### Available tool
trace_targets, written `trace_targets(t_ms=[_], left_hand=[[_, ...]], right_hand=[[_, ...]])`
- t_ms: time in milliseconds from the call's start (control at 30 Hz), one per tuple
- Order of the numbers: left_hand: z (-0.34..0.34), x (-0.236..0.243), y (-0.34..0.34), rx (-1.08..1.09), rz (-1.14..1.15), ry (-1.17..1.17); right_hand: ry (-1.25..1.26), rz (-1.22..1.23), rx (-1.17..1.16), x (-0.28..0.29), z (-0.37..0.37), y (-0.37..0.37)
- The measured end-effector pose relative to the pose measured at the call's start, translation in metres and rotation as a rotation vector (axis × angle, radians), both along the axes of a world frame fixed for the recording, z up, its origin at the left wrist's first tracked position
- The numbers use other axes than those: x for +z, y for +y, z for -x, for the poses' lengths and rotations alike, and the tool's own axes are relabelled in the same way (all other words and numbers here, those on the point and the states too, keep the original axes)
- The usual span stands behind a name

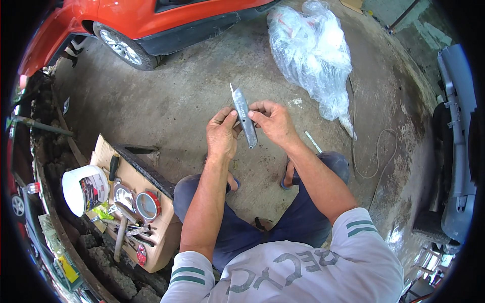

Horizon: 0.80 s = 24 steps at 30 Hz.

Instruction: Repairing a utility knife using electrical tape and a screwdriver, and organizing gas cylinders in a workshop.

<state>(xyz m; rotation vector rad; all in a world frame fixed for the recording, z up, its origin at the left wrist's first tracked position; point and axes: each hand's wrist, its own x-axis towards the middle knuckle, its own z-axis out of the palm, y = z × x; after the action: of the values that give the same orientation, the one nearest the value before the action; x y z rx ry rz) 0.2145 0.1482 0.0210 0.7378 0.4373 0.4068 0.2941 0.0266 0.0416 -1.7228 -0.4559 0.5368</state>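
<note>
A grey metal utility knife (pixel 243 115) is held up in front of me over the concrete floor, its blade end pointing away and slightly left. My left hand (pixel 221 135) pinches it from the left side with thumb and fingers. On the other side, my right hand (pixel 275 122) grips the knife's body between thumb and fingers, the thumb lying near its middle. A short pale blade tip sticks out of the far end. Some fingertips are hidden behind the handle.
At my left, a cardboard-topped stand (pixel 164 222) carries a white bucket (pixel 75 194), a roll of tape (pixel 148 206), a hammer (pixel 120 237) and a screwdriver (pixel 114 166). A red car (pixel 121 17) stands ahead, crumpled clear plastic (pixel 310 55) at far right, a grey bumper (pixel 459 151) at right.
</note>
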Motion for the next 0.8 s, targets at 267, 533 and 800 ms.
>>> trace_targets(t_ms=[267, 533, 800], left_hand=[[0.000, -0.009, 0.006, -0.124, -0.112, 0.071], [-0.001, -0.003, 0.007, -0.099, 0.126, -0.096], [0.001, -0.001, 0.000, -0.140, 0.193, -0.243]], right_hand=[[0.175, -0.174, 0.026, -0.005, 0.008, 0.007], [0.092, -0.075, 0.081, 0.001, 0.013, 0.005], [-0.064, 0.053, 0.031, 0.008, 0.020, 0.010]])
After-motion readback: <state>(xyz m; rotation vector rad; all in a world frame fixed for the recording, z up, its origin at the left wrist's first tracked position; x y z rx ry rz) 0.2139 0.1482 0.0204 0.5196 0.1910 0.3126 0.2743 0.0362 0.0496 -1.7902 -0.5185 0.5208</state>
